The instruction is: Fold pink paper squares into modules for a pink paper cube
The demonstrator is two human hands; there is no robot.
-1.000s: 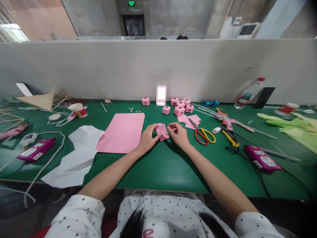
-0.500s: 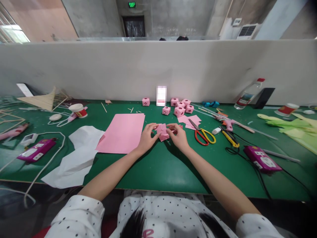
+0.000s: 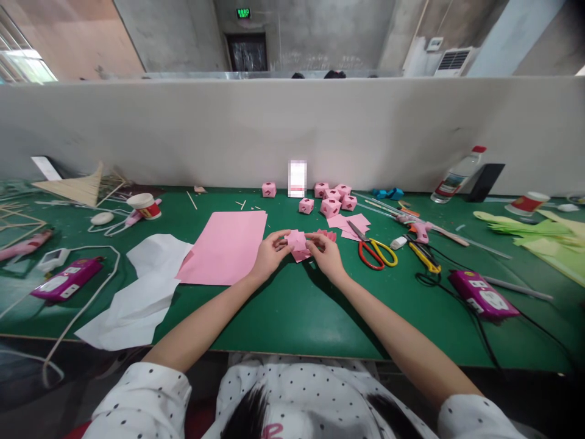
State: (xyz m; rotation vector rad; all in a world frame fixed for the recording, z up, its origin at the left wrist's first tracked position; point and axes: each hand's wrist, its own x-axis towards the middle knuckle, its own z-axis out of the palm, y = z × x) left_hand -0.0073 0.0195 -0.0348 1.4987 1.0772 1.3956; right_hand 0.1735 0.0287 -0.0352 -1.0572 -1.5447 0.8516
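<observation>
Between both hands is a small folded pink paper piece [image 3: 298,245], with flaps sticking out. My left hand [image 3: 270,253] pinches its left side, and my right hand [image 3: 325,252] grips its right side. Behind my right fingers lies another folded pink paper [image 3: 329,235], partly hidden. Several finished-looking pink paper cubes [image 3: 331,207] with diamond-shaped openings sit farther back. Cut pink paper squares [image 3: 357,224] lie just in front of them. A large pink sheet [image 3: 223,247] is flat to the left of my left hand.
Scissors [image 3: 375,251] with red and yellow handles lie right of my hands, near a yellow utility knife [image 3: 425,257] and pink glue gun [image 3: 418,227]. Purple power strips [image 3: 483,294] with cables rest on the green table [image 3: 283,317]. White paper [image 3: 137,305] is at left; a phone [image 3: 297,178] stands behind.
The folded pink piece has turned slightly in my fingers, its flaps now showing differently. My right fingers have shifted a little, and more of the pink paper behind them shows.
</observation>
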